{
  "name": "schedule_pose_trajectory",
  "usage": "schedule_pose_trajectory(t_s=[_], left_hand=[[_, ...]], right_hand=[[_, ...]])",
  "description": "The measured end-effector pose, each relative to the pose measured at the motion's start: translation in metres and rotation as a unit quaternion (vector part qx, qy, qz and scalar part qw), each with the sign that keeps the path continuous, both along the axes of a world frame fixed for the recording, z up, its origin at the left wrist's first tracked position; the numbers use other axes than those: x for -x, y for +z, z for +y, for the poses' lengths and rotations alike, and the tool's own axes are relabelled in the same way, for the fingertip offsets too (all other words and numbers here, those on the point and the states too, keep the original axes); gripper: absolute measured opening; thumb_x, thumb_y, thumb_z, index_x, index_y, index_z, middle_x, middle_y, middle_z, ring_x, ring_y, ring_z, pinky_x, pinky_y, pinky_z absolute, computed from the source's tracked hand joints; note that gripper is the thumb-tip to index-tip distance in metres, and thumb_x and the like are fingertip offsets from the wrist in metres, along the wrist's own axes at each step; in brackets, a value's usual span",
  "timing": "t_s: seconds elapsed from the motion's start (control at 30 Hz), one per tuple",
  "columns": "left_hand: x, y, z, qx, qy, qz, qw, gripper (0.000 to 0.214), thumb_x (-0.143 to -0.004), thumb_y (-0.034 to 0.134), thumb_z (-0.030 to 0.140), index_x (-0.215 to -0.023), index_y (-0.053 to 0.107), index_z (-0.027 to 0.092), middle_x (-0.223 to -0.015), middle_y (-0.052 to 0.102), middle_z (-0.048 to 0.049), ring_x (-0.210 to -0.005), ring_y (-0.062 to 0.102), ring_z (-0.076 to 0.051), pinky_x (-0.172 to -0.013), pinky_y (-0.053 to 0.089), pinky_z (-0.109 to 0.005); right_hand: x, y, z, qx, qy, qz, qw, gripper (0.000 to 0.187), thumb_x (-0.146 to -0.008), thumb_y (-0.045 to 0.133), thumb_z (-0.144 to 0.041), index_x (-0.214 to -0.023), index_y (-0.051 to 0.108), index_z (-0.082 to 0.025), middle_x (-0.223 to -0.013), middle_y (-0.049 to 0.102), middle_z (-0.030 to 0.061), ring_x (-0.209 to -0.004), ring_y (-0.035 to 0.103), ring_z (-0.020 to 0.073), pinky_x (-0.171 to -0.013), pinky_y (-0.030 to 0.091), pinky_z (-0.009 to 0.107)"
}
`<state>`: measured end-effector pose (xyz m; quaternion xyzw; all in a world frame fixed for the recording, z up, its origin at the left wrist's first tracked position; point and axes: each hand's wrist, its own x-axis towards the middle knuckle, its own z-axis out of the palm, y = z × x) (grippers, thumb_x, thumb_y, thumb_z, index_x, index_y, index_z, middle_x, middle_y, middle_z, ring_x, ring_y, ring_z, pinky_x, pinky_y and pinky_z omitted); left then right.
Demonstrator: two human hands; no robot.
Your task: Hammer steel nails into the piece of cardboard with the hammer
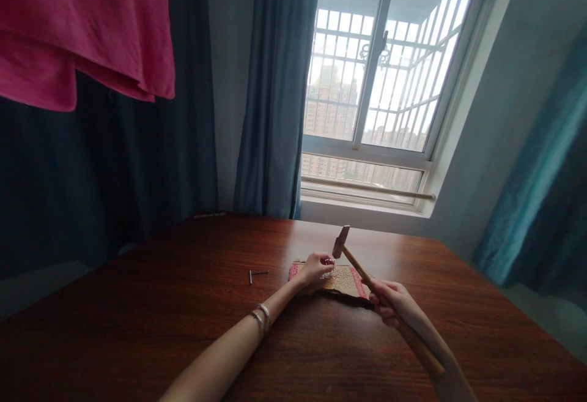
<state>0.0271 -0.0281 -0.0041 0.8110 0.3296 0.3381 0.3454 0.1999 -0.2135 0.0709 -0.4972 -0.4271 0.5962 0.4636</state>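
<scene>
My right hand (389,301) is wrapped around the wooden handle of a hammer (360,267). The hammer's head is raised just above and to the right of my left hand (316,267). With its fingertips pinched together, my left hand rests over a flat piece of board (343,278). Whatever lies between those fingertips is too small to make out. The board is tan with many small dark spots, has pink-red strips at its sides and a ragged dark front edge. Two thin nails (251,277) lie on the table to the left of it.
The brown wooden table (183,310) spreads out on all sides of the board. Behind it are a blue curtain (275,96) and a barred window (367,84). A pink cloth (105,29) hangs at the upper left, and another blue curtain (536,194) is at the right.
</scene>
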Motion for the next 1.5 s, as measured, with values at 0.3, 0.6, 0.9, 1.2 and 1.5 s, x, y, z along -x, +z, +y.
schedule_pose_trajectory(t_s=[0.3,0.6,0.9,1.2,1.5], left_hand=[[-0.002,0.000,0.000,0.008,0.005,-0.004,1.000,0.023,-0.066,0.057,0.030,-0.077,0.066,0.011,-0.073,0.065,-0.0027,-0.069,0.056,-0.015,-0.060,0.039,-0.020],[-0.002,-0.005,0.005,-0.011,0.001,-0.010,1.000,0.024,-0.066,0.056,0.029,-0.077,0.067,0.011,-0.070,0.065,-0.0029,-0.067,0.056,-0.014,-0.057,0.038,-0.019],[-0.001,-0.006,0.005,0.015,-0.001,-0.021,1.000,0.026,-0.065,0.057,0.029,-0.079,0.068,0.010,-0.071,0.066,-0.0040,-0.067,0.056,-0.014,-0.058,0.039,-0.020],[-0.001,-0.002,0.003,0.041,-0.002,-0.030,0.999,0.026,-0.064,0.058,0.030,-0.078,0.067,0.011,-0.075,0.067,-0.0053,-0.072,0.059,-0.016,-0.063,0.042,-0.022],[0.000,-0.004,0.004,0.030,-0.012,-0.031,0.999,0.023,-0.065,0.058,0.028,-0.077,0.066,0.011,-0.073,0.067,-0.0049,-0.070,0.059,-0.015,-0.060,0.042,-0.021]], right_hand=[[0.001,-0.002,0.000,0.000,0.000,0.007,1.000,0.038,-0.066,0.061,-0.052,-0.065,0.049,-0.016,-0.055,0.043,-0.0059,-0.033,0.026,-0.0006,-0.027,0.017,0.014],[-0.003,-0.004,0.003,-0.008,-0.055,-0.025,0.998,0.039,-0.062,0.062,-0.052,-0.065,0.051,-0.015,-0.053,0.046,-0.0052,-0.031,0.028,0.0000,-0.027,0.021,0.015],[-0.026,-0.028,0.013,-0.049,-0.207,-0.225,0.951,0.027,-0.066,0.055,-0.040,-0.074,0.059,-0.014,-0.048,0.045,-0.0055,-0.031,0.038,0.0057,-0.027,0.029,0.018],[-0.043,-0.047,0.018,-0.074,-0.243,-0.357,0.899,0.024,-0.066,0.053,-0.034,-0.072,0.066,-0.015,-0.041,0.051,-0.0031,-0.030,0.045,0.0101,-0.030,0.033,0.020],[-0.037,-0.056,0.018,-0.048,-0.212,-0.439,0.872,0.036,-0.070,0.046,-0.036,-0.089,0.067,-0.014,-0.047,0.059,0.0001,-0.035,0.053,0.0149,-0.034,0.038,0.022]])
